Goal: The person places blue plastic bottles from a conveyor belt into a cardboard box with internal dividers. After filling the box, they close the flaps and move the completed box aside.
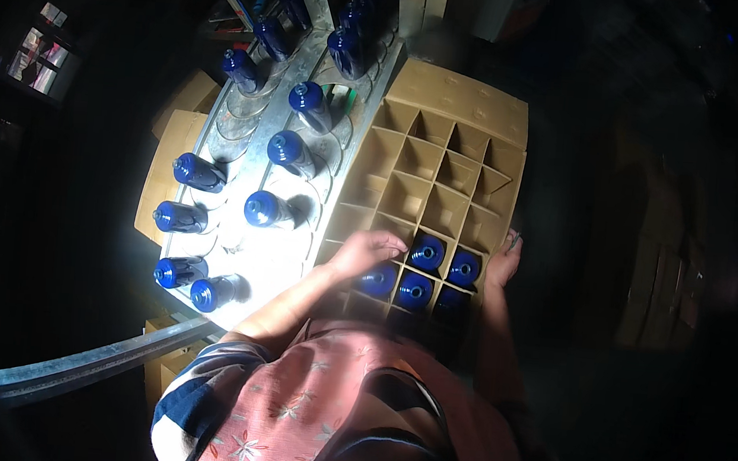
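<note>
Pink flowered cloth (pixel 300 390) on the person's body lies closest, at the near end of the divided cardboard carton (pixel 460 92), with a striped sleeve (pixel 191 398) in blue and white beside it. The left hand (pixel 371 252) is over the carton's near half, palm down, its fingers loosely bent and pointing right; their tips are just beside a blue bottle (pixel 427 252) standing in one compartment, and whether they touch it I cannot tell. The right hand (pixel 504 260) is at the carton's right side, fingers curled near the edge; how firmly they grip it, if at all, cannot be made out.

Around that bottle, other blue bottles (pixel 414 292) stand upright in the carton's near compartments, the nearest ones deep in shadow. Cardboard dividers (pixel 432 176) form a grid through the carton toward its far end. Left of the carton is a metal table (pixel 242 251), brightly lit at its near end, where more blue bottles (pixel 285 148) stand in loose rows running away beyond the carton's far end. Left of the carton's near end, a metal rail (pixel 107 360) runs out from the table. Farther left of the carton, past the table, is brown cardboard (pixel 161 175).
</note>
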Demonstrator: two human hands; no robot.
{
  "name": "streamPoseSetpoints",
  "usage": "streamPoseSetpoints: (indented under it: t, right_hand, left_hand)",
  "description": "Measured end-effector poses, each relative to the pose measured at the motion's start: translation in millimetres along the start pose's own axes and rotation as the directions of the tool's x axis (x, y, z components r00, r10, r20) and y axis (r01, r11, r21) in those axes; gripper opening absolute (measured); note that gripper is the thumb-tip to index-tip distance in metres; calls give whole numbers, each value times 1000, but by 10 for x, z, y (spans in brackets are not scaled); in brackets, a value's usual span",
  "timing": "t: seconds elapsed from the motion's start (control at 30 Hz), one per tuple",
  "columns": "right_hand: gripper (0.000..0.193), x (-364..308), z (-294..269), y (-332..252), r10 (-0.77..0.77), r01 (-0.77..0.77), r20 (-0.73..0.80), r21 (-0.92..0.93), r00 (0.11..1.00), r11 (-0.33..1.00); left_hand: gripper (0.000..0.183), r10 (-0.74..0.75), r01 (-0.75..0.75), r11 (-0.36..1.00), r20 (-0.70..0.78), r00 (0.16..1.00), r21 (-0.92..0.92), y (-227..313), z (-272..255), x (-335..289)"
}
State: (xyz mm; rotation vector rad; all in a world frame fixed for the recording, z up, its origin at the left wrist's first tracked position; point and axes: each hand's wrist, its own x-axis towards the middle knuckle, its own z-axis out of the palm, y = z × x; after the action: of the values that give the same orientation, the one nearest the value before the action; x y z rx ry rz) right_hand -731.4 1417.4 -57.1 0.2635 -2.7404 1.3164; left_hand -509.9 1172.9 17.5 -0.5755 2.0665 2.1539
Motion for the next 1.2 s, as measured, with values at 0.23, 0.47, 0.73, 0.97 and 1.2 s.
streamPoseSetpoints:
  t: [0.23,0.47,0.73,0.97,1.2]
  right_hand:
    - [30,-176,23,-188,-24,24,6,46,1000,999]
    - [35,-439,-240,-22,-36,36,47,1,998,999]
    - [35,-521,-359,219,-57,59,69,-25,996,998]
    - [34,-441,-463,195,-74,74,64,1,995,997]
    - [37,-255,-539,204,-104,101,96,40,990,994]
  left_hand:
    - [20,-63,71,990,-68,996,121,-303,381,-1092]
    - [36,406,-196,822,-310,860,535,-227,955,-602]
    - [42,475,-137,729,-352,806,670,-641,1311,-213]
    - [39,484,-237,592,-104,869,770,-352,1164,-166]
    - [36,576,-316,773,-400,713,550,702,402,-885]
